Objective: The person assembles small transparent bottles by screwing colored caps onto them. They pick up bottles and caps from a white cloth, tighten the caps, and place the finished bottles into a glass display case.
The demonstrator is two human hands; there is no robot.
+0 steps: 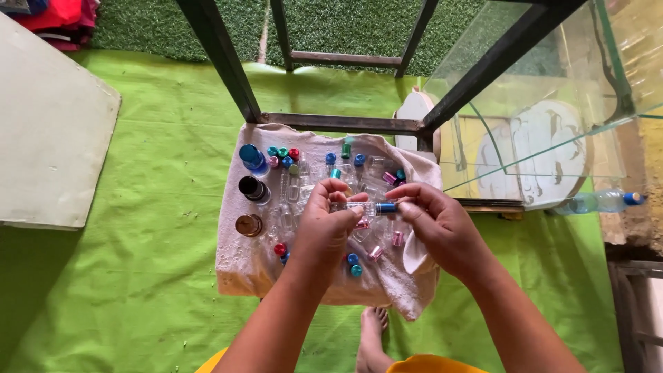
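Both hands hold one small clear glass vial level above a white towel. My left hand grips the glass end. My right hand pinches the vial's blue metallic cap. Several more small clear vials with blue, green, red and pink caps lie scattered on the towel under and around my hands. Three larger bottles stand along the towel's left side: a blue-capped one, a black-capped one and a brown-capped one.
The towel lies on a bright green sheet. A black metal frame with a glass case stands behind and to the right. A plastic water bottle lies at right. A pale board sits at left. My bare foot shows below.
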